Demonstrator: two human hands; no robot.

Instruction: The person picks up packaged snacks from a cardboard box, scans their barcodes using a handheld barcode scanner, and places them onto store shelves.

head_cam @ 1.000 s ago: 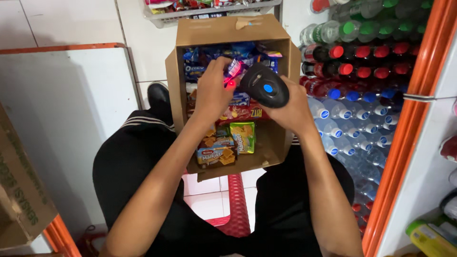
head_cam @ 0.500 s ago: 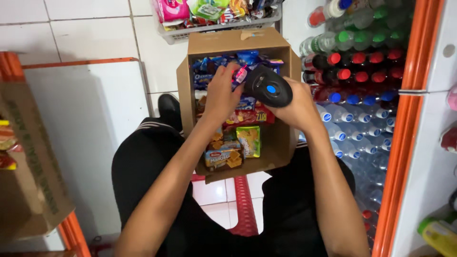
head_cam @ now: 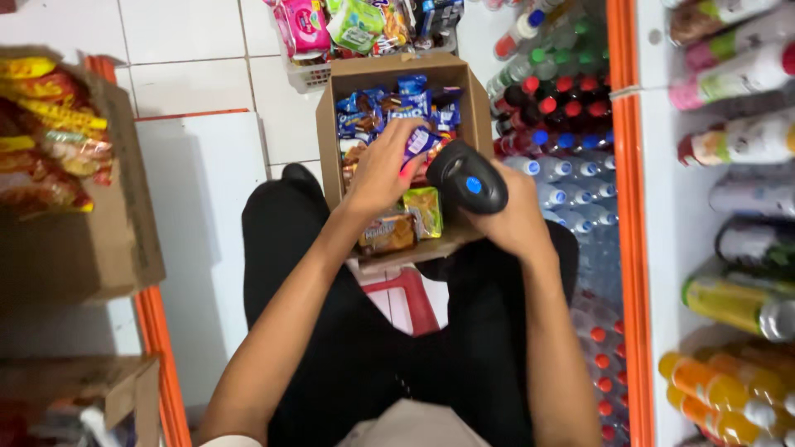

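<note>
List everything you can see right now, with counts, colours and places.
box: one, brown cardboard, open, on the lap at centre
snack packs: many, blue, purple, green and orange, inside the box
purple pack: one, in the left hand's fingers, over the box
scanner: one, black with a blue button, in the right hand, at the box's right edge
stool: one, red, between the legs
second box: one, brown, far left, holding yellow and red packs
basket: one, white wire, above the box, with pink and green packs
bottles: many, red, blue and green caps, on the floor at right
shelf bottles: several, on the right shelves
left hand: gripping the purple pack
right hand: gripping the scanner
</note>
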